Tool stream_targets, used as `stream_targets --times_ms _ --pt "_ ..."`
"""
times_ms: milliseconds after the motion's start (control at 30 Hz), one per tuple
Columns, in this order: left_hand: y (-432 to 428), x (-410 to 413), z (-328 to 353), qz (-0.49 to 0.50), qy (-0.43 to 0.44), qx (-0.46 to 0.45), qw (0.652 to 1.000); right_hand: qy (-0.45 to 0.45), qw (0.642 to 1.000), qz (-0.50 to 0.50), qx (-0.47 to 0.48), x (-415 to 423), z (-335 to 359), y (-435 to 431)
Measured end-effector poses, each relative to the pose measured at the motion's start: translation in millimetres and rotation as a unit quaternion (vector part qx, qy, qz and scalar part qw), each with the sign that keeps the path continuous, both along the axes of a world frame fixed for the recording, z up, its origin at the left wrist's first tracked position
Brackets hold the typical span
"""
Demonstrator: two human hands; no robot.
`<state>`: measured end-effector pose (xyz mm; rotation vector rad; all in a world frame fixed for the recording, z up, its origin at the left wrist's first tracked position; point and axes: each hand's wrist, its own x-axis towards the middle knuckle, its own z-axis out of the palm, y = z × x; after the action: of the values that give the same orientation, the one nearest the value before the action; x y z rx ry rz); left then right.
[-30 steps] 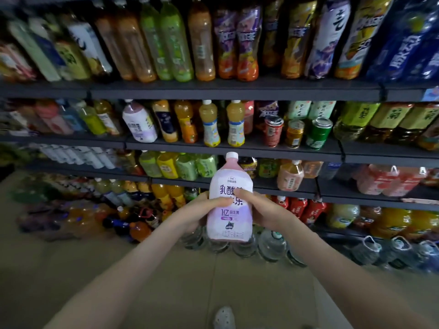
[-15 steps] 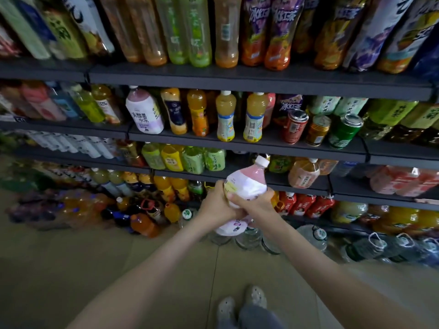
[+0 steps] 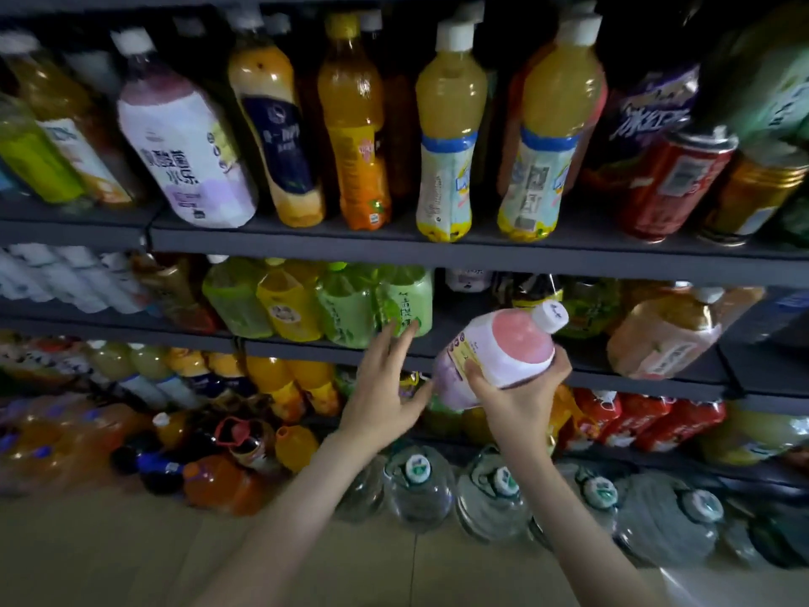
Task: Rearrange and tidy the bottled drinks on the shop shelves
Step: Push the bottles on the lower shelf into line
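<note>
My right hand (image 3: 521,394) grips a pink drink bottle (image 3: 499,352) with a white cap and a white-and-purple label. The bottle is tilted, its cap pointing up and to the right, in front of the third shelf (image 3: 437,350). My left hand (image 3: 383,387) is off the bottle, fingers spread and straight, its fingertips at a green bottle pack (image 3: 407,300) on that shelf. A matching pink-and-white bottle (image 3: 184,142) stands on the shelf above, at the left.
Yellow juice bottles (image 3: 451,124) and cans (image 3: 674,181) fill the upper shelf (image 3: 394,247). A peach tea bottle (image 3: 665,335) stands right of a gap on the third shelf. Large water jugs (image 3: 420,488) stand on the floor below. Red bottles (image 3: 634,418) line the low shelf.
My left hand has let go of the pink bottle and reached toward the green bottles. My right hand alone now holds it, tilted further. The view has moved closer to the shelves.
</note>
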<state>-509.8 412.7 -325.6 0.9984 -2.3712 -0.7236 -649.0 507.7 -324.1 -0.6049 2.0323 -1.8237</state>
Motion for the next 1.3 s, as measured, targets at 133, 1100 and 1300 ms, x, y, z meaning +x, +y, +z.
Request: stream_targets --times_ms 133,1100,1300 --pt "-61 -22 -54 0.046 -0.068 -0.245 0.966 0.027 0.997 -0.051 -0.056 -8 -50 -53" --pt "-138 -75 -137 0.125 -0.141 -0.379 0.906 0.374 0.904 -0.112 0.175 -50 -145 -180" --pt "-114 -57 -105 0.081 -0.164 -0.341 0.922 0.322 0.913 -0.069 0.242 -42 -115 -170"
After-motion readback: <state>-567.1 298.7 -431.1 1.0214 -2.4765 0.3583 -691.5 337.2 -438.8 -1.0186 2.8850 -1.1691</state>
